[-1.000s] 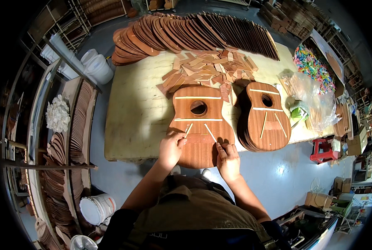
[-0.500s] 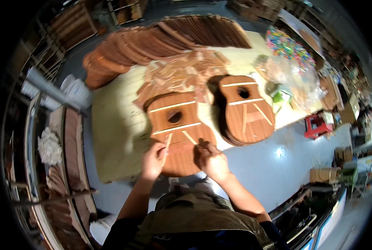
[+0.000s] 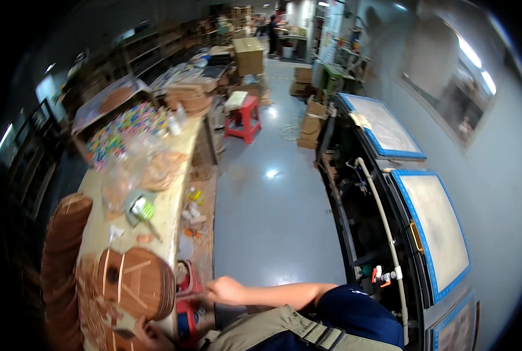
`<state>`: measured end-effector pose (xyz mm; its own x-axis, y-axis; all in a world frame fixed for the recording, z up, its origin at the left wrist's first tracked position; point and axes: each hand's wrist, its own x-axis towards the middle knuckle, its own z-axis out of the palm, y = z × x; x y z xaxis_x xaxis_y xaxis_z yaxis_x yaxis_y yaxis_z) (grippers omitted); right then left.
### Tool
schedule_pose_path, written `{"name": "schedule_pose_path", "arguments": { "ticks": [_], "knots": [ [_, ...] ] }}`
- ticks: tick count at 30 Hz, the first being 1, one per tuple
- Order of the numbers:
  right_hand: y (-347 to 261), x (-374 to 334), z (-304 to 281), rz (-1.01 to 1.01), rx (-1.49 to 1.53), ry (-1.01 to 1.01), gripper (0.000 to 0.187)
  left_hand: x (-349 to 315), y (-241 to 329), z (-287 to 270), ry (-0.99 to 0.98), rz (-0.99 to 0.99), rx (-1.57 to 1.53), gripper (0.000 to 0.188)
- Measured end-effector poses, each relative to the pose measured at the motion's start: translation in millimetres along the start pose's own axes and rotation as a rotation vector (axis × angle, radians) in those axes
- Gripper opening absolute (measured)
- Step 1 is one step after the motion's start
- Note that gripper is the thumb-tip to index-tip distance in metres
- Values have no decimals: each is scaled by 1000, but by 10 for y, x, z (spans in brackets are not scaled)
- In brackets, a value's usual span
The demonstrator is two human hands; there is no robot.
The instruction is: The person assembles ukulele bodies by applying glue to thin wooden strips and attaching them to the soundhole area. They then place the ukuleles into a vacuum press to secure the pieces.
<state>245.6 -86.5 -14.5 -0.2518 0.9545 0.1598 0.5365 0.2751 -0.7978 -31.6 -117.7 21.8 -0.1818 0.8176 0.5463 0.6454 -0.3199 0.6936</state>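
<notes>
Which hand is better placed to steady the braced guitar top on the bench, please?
Left, probably: the left hand sits at the guitar top, while the right hand hovers off the bench beside a red container.

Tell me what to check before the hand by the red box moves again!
1. Right hand near the red box: ok, right beside it.
2. Anything held in the right hand: cannot tell.
3. Left hand steadying the stack of guitar tops: cannot tell; it sits at the stack's lower edge.
4. Stack resting on the workbench: ok, though close to the edge.
5. Hands well in view: not ok, both sit low at the picture's rim.
</notes>
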Motion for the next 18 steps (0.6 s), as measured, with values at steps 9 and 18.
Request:
{"name": "schedule_pose_path", "arguments": {
  "ticks": [9, 18],
  "knots": [
    [2232, -1489, -1594, 918, 237, 804, 39, 513, 798, 2611, -683, 19, -266, 19],
    [4464, -2089, -3336, 929, 938, 1621, 18, 661, -1625, 5139, -1073, -599, -518, 8]
  ]
}}
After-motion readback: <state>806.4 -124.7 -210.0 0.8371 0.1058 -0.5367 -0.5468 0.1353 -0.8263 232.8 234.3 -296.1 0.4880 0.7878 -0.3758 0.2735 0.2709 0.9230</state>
